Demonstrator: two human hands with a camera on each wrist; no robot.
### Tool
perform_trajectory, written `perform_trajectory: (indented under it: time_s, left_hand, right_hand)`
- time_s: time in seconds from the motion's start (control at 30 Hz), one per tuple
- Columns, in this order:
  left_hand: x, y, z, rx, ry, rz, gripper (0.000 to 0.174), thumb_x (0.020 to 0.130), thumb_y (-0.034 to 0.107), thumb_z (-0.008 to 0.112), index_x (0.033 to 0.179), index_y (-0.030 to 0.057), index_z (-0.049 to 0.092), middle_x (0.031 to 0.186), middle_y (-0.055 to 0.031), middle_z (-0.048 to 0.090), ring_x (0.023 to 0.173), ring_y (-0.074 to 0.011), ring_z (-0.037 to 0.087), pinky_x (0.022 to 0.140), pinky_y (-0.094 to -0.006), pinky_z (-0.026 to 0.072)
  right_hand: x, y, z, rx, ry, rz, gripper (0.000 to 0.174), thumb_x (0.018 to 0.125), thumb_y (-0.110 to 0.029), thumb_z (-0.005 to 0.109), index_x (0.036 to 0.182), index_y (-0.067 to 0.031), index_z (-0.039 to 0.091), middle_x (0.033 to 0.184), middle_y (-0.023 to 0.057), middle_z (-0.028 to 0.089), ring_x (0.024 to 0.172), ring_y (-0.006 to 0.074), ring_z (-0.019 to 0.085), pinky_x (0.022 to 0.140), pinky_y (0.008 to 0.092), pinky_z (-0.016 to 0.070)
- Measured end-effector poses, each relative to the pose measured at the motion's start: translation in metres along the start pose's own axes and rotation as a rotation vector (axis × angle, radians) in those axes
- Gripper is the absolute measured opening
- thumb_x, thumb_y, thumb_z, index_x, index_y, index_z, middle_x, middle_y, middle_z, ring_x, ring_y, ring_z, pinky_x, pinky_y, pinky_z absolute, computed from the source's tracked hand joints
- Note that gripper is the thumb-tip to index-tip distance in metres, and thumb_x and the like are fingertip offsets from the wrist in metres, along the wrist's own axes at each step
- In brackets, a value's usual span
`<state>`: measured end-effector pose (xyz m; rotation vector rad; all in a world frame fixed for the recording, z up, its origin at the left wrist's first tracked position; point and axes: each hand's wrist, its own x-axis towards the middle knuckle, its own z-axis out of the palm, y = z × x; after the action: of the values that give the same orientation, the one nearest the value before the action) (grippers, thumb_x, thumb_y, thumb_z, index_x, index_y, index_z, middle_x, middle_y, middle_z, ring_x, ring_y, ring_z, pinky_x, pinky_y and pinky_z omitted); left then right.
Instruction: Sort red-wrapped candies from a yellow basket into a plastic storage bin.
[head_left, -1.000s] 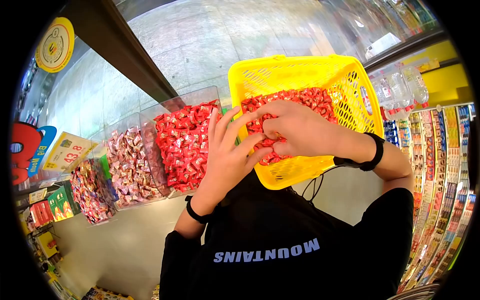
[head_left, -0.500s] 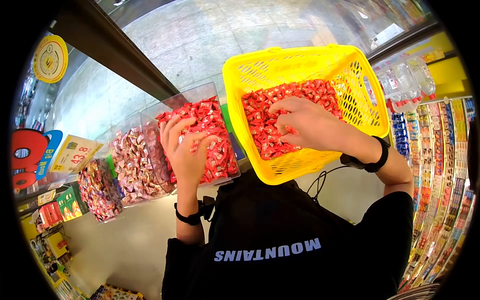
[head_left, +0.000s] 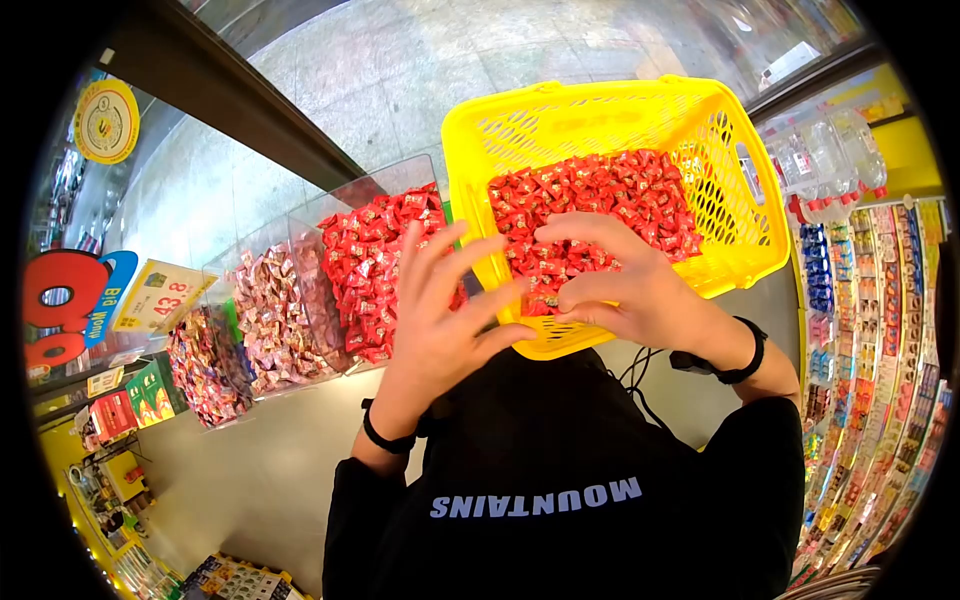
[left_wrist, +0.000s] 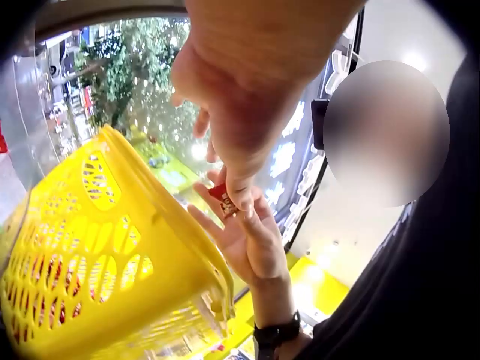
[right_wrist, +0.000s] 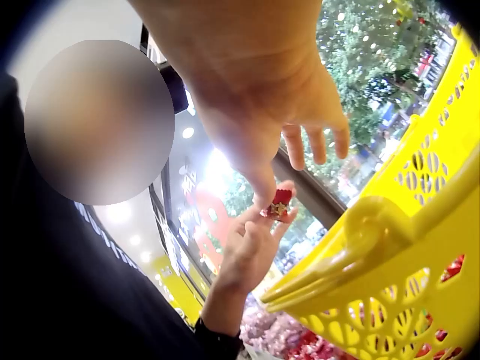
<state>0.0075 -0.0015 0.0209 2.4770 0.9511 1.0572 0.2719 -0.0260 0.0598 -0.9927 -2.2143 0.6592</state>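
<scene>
While the two hands are close together at the near edge of the yellow basket (head_left: 465,200), I log one red-wrapped sweet (left_wrist: 223,199) among their fingertips, seen at the basket's 2 o'clock in the left wrist view.

Item: left hand (head_left: 435,320), at 8 o'clock from the basket in the head view; fingers spread and slightly bent, dark strap at the wrist.
Item: right hand (head_left: 650,290), at 5 o'clock, overlapping the basket; fingers bent, thumb and forefinger close, dark strap at the wrist. I cannot tell which hand's fingers grasp the sweet, or whether both do.
Item: red sweets (head_left: 600,195), a loose layer inside the basket.
Item: clear bin at 9 o'clock, filled with red-wrapped sweets (head_left: 370,270).
Item: two further bins, between 8 and 9 o'clock: pale pinkish sweets (head_left: 280,325), then mixed-colour sweets (head_left: 208,365).
Item: price card (head_left: 160,298) reading 43.8, at 9 o'clock, beyond the bins.
Item: clear bottles (head_left: 825,165), near 3 o'clock, red-capped.
Item: stocked shelves (head_left: 880,370), 4 o'clock.
Item: black shirt (head_left: 560,450), 6 o'clock, lettered MOUNTAINS.
</scene>
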Motion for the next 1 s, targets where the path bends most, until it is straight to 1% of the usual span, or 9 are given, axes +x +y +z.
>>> perform_trajectory:
  time_s: [0.17,0.27,0.37,0.53,0.63,0.67,0.8,0.93,1.0]
  left_hand:
    - [0.007,0.009,0.017,-0.008,-0.013,0.109,0.028,0.072,0.029,0.09,0.097,0.0185,0.084,0.127,-0.0021,0.071,0.135,-0.0338,0.055,0.124,-0.0643,0.0304]
    - [0.003,-0.009,0.014,0.118,0.065,0.064,0.03,0.069,0.027,0.091,0.097,0.0208,0.082,0.13,0.0011,0.071,0.135,-0.0317,0.056,0.124,-0.0643,0.0291]
    - [-0.009,-0.047,0.001,0.357,0.124,-0.084,0.024,0.075,0.025,0.089,0.096,0.0161,0.084,0.125,-0.0014,0.072,0.133,-0.0328,0.058,0.123,-0.0589,0.0317]
    - [-0.051,-0.119,0.007,0.551,-0.067,-0.256,0.02,0.083,0.028,0.085,0.097,0.0133,0.083,0.131,-0.0034,0.07,0.136,-0.031,0.056,0.124,-0.059,0.0295]
    - [-0.057,-0.127,0.011,0.623,-0.236,-0.342,0.021,0.085,0.031,0.084,0.095,0.0125,0.082,0.134,-0.0038,0.067,0.137,-0.0326,0.055,0.124,-0.0606,0.0289]
    - [-0.056,-0.127,0.007,0.614,-0.309,-0.37,0.024,0.088,0.032,0.082,0.102,0.0113,0.081,0.139,-0.0055,0.065,0.139,-0.0346,0.053,0.123,-0.0611,0.0302]
    - [0.008,-0.083,-0.022,0.496,-0.193,-0.257,0.03,0.089,0.025,0.082,0.115,0.0105,0.078,0.142,-0.0107,0.064,0.14,-0.0377,0.052,0.122,-0.0577,0.0343]
    - [0.094,-0.009,-0.05,0.409,-0.143,0.021,0.027,0.084,0.016,0.084,0.11,0.0088,0.08,0.144,-0.0113,0.065,0.14,-0.0389,0.054,0.119,-0.0538,0.0391]
    - [0.136,0.021,-0.052,0.342,-0.223,0.172,0.029,0.085,0.011,0.083,0.113,0.0087,0.079,0.145,-0.0121,0.064,0.142,-0.0374,0.053,0.119,-0.0479,0.0403]
  right_hand:
    - [-0.017,0.001,0.002,0.04,0.085,0.0,0.025,0.082,-0.017,0.088,0.103,-0.0106,0.076,0.143,0.0115,0.06,0.131,0.036,0.06,0.108,0.047,0.0504]
    - [-0.028,-0.002,0.001,-0.032,0.139,0.12,0.025,0.082,-0.014,0.088,0.103,-0.0109,0.076,0.141,0.0111,0.062,0.127,0.0357,0.062,0.107,0.0471,0.0507]
    - [-0.045,0.011,-0.009,-0.201,0.178,0.124,0.024,0.082,-0.012,0.087,0.104,-0.011,0.077,0.138,0.0106,0.063,0.123,0.0352,0.063,0.106,0.0477,0.051]
    - [-0.077,0.03,-0.025,-0.421,0.284,0.242,0.019,0.083,-0.01,0.085,0.1,-0.0099,0.076,0.127,0.0092,0.068,0.117,0.0359,0.064,0.105,0.0505,0.0508]
    - [-0.09,0.038,-0.037,-0.56,0.317,0.308,0.018,0.083,-0.01,0.084,0.1,-0.0094,0.076,0.127,0.0098,0.068,0.117,0.0364,0.064,0.105,0.0497,0.0511]
    - [-0.094,0.041,-0.04,-0.596,0.326,0.324,0.019,0.083,-0.009,0.083,0.101,-0.0085,0.076,0.125,0.0104,0.068,0.116,0.0358,0.065,0.103,0.0479,0.0521]
    - [-0.107,0.054,-0.054,-0.648,0.377,0.362,0.019,0.082,-0.009,0.084,0.099,-0.0067,0.077,0.123,0.0104,0.069,0.112,0.0332,0.067,0.099,0.0458,0.0539]
    - [-0.119,0.066,-0.065,-0.711,0.412,0.368,0.018,0.082,-0.01,0.084,0.098,-0.0063,0.077,0.123,0.0098,0.07,0.111,0.0322,0.067,0.097,0.0446,0.0544]
    - [-0.123,0.073,-0.065,-0.725,0.431,0.364,0.017,0.082,-0.01,0.084,0.097,-0.0067,0.076,0.123,0.0097,0.07,0.112,0.0321,0.067,0.097,0.0443,0.0543]
